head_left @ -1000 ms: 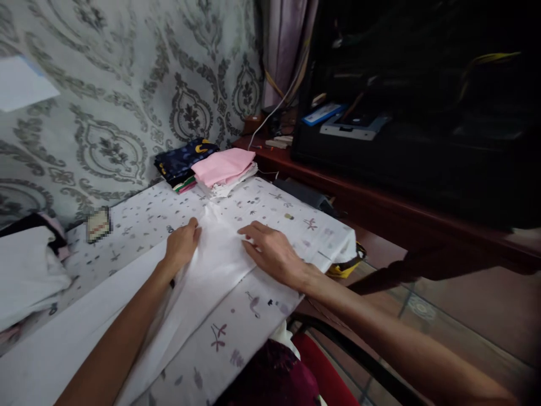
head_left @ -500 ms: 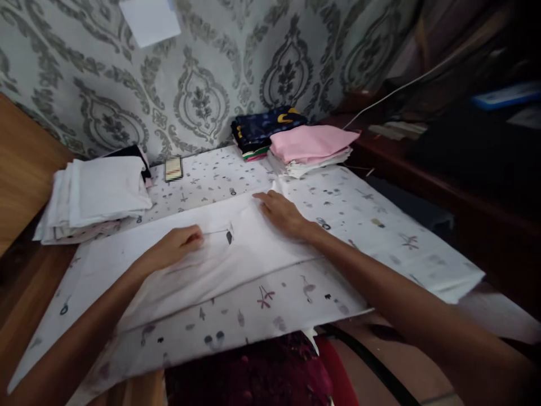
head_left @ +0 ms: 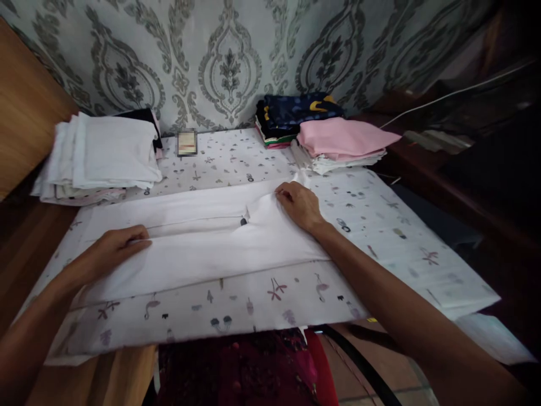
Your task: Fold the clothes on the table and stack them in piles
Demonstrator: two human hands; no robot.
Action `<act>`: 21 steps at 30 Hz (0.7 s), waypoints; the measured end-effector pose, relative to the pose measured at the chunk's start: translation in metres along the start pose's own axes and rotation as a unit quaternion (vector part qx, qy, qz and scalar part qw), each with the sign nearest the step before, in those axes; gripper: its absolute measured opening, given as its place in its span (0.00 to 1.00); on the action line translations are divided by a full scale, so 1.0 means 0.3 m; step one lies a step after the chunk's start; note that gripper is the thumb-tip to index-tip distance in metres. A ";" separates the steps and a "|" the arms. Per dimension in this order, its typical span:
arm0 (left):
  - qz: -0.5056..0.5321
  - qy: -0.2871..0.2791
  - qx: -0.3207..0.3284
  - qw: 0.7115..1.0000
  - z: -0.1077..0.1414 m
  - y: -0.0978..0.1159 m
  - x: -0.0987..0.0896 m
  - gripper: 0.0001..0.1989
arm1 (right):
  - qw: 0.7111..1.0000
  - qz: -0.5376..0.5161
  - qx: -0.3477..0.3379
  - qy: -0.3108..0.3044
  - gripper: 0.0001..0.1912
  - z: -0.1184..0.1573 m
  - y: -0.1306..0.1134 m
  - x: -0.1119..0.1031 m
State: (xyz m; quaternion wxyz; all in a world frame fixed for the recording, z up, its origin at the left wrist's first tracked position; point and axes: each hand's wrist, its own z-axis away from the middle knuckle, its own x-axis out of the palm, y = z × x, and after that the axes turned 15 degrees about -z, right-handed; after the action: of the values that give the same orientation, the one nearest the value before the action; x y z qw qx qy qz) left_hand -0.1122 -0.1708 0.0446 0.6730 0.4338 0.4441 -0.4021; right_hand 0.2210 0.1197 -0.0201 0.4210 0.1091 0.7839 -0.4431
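Note:
A white garment [head_left: 203, 242] lies lengthwise across the patterned cloth, its near layer folded part way over with a slit-like gap showing the layer below. At the garment's left part, my left hand [head_left: 120, 248] pinches the edge of the upper layer between thumb and fingers. Toward the other end, my right hand [head_left: 299, 206] has its fingers closed on a raised bit of the same fabric. A small dark mark shows near the middle, beside the gap.
White folded clothes [head_left: 114, 152] are stacked at the back left, near a small card [head_left: 186, 142]. At the back right are a dark folded pile [head_left: 291, 113] and a pink folded cloth [head_left: 342, 137] on white ones. The patterned cloth [head_left: 253, 310] covers the table.
My left hand has moved left along the garment and grips its edge. My right hand's fingers have gone from pointing out to pinching the fabric. The view has shifted slightly.

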 end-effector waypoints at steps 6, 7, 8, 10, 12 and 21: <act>-0.035 -0.029 -0.034 0.998 0.018 -0.106 -0.007 0.18 | 1.000 0.001 0.004 -0.005 0.14 -0.009 -0.002 -0.002; -0.033 -0.036 -0.038 0.998 0.031 -0.132 -0.018 0.17 | 1.000 0.006 0.014 -0.006 0.14 -0.011 -0.005 -0.003; -0.028 -0.043 -0.045 0.998 0.044 -0.161 -0.031 0.17 | 1.000 0.012 0.026 -0.012 0.15 -0.014 -0.009 -0.003; -0.004 -0.055 -0.059 0.997 0.076 -0.223 -0.056 0.16 | 0.999 0.018 0.043 -0.027 0.17 -0.023 -0.014 -0.006; 0.028 -0.054 -0.073 0.996 0.108 -0.280 -0.070 0.17 | 0.998 0.015 0.055 -0.037 0.18 -0.033 -0.017 -0.008; 0.093 0.090 -0.137 0.982 0.168 -0.362 0.005 0.16 | 0.999 0.020 0.047 -0.013 0.15 -0.053 0.009 0.000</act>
State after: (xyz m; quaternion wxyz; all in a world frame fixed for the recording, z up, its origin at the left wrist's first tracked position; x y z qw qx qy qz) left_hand -0.2000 -0.2511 0.0302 0.7179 0.4117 0.5110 -0.2325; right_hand 0.2134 0.1337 -0.0177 0.4347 0.1386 0.7540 -0.4726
